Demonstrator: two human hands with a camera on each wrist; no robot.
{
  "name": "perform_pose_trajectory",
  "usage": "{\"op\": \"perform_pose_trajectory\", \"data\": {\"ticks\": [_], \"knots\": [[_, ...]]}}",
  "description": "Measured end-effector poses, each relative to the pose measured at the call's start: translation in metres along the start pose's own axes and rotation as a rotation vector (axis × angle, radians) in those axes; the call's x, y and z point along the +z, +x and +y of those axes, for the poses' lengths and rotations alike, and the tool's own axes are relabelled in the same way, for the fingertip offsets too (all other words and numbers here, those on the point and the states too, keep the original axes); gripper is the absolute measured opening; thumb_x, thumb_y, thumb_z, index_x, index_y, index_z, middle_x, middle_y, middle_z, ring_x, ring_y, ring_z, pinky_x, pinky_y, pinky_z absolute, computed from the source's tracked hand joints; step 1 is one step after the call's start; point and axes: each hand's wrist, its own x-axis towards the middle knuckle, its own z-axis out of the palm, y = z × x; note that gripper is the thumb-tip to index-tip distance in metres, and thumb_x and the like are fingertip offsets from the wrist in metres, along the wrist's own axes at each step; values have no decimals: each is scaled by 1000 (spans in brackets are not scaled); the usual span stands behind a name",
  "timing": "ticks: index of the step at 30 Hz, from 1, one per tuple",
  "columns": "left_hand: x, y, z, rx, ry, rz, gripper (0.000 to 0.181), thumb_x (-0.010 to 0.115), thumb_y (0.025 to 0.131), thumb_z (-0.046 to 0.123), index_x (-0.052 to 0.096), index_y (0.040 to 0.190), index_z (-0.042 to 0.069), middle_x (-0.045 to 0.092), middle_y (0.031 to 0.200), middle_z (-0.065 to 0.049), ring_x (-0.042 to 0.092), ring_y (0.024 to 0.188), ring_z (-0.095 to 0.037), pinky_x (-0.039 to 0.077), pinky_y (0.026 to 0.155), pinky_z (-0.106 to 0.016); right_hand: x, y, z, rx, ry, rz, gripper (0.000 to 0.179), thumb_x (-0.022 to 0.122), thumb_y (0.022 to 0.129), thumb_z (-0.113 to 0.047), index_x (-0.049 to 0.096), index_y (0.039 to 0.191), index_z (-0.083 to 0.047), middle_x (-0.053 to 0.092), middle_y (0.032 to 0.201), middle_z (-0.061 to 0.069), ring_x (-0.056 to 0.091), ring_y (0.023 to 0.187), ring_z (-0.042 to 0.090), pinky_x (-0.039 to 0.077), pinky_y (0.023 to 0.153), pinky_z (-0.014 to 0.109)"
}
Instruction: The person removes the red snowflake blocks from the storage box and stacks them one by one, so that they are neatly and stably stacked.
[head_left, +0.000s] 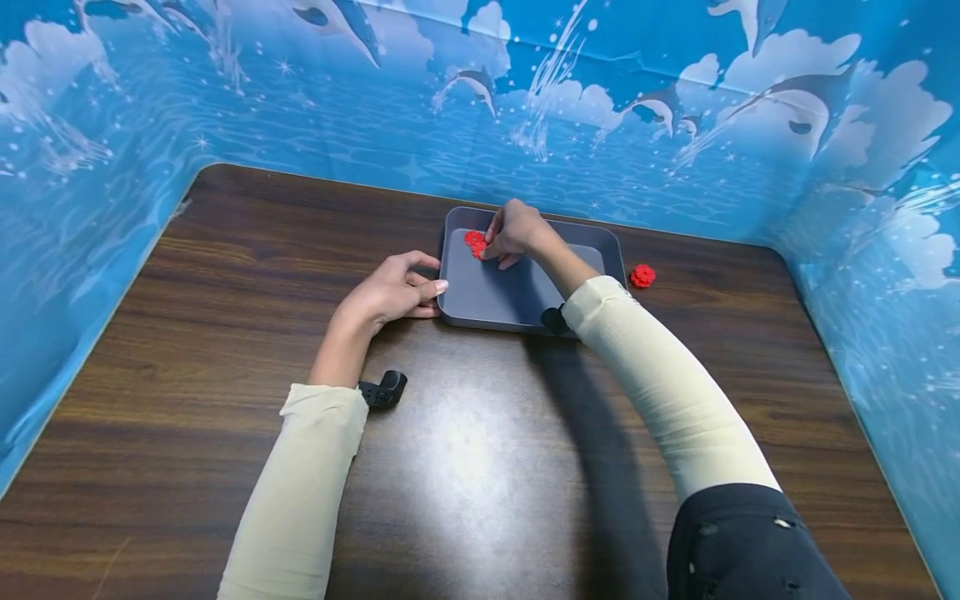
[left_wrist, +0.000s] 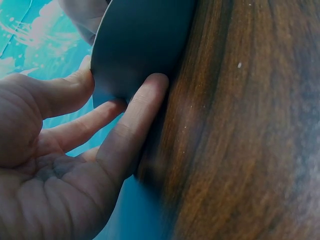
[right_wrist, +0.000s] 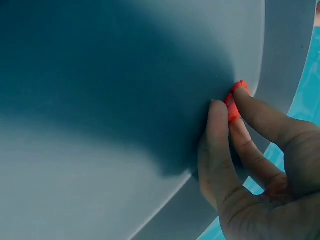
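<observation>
A shallow grey tray [head_left: 491, 300] lies on the table. At its left end my left hand [head_left: 393, 292] holds the side, thumb at the rim and fingers against the outer wall; in the left wrist view the hand [left_wrist: 65, 145] shows the same hold. My right hand [head_left: 516, 233] reaches into the tray's far left part and pinches a red flower-shaped piece [head_left: 477, 249] between thumb and fingers. Red shows between the fingertips in the right wrist view, where the piece [right_wrist: 233, 111] is partly hidden. Red also extends just beyond it, and I cannot tell whether that is a second piece.
Right of the tray, a separate red flower-shaped piece [head_left: 642, 276] lies on the brown wooden table [head_left: 225, 333]. A blue cloth [head_left: 420, 125] printed with dolphins surrounds the table's back and sides. My right forearm crosses over the tray's near right edge.
</observation>
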Motion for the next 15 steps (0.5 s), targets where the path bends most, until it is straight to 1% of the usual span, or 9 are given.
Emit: {"op": "perform_pose_trajectory", "data": {"ticks": [3,6,12,15], "knots": [[1,1,0,-4,-2,-1,57,60,112,20,40,164,9,61,134,-24,72,94,-19,67,92,-28,2,1,0,6,-20,18,18,85,94,-11,69,96,-4,67,96,11,69,58,10,69,78,35],[1,1,0,-5,-3,2,56,60,112,19,40,163,9,61,133,-23,72,92,-18,67,91,-27,2,1,0,12,1,19,17,85,93,-8,69,94,-4,68,99,12,69,59,9,69,81,35],[0,1,0,-8,-10,7,56,60,112,18,40,163,8,62,131,-23,72,89,-17,67,89,-27,0,0,-1,21,98,1,13,82,94,-1,70,99,0,71,99,13,74,63,11,69,86,37],[0,1,0,-10,-12,6,56,60,112,18,40,163,8,62,132,-23,72,89,-17,67,89,-26,0,-1,0,25,158,-11,12,80,95,2,70,101,3,70,99,13,76,70,14,69,88,38]]}}
